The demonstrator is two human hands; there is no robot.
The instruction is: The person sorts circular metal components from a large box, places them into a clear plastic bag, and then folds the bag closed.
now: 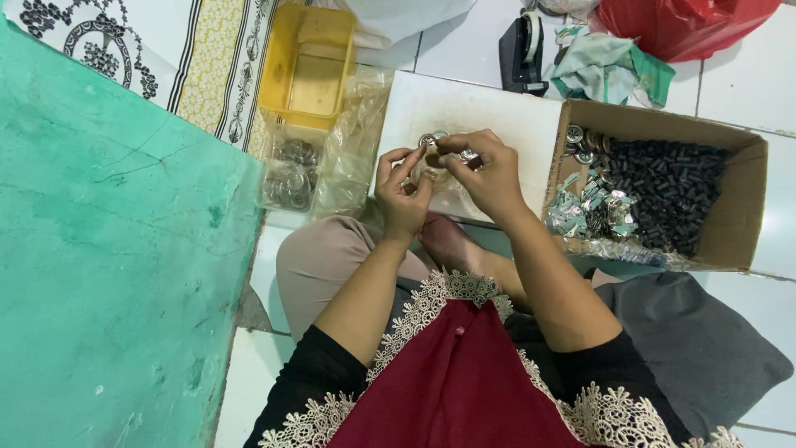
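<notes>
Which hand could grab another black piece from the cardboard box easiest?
Probably the right hand. It sits nearer the cardboard box, where the black pieces lie. The left hand is farther away, and both hands pinch small round metal parts.

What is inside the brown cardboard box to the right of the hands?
The brown cardboard box holds a heap of small black cylindrical pieces, shiny silvery bits and a few round metal discs in its left part. The box bottom beneath them is covered.

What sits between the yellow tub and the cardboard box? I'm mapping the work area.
In the head view, a white board lies between the yellow tub and cardboard box, both hands working above it.
</notes>
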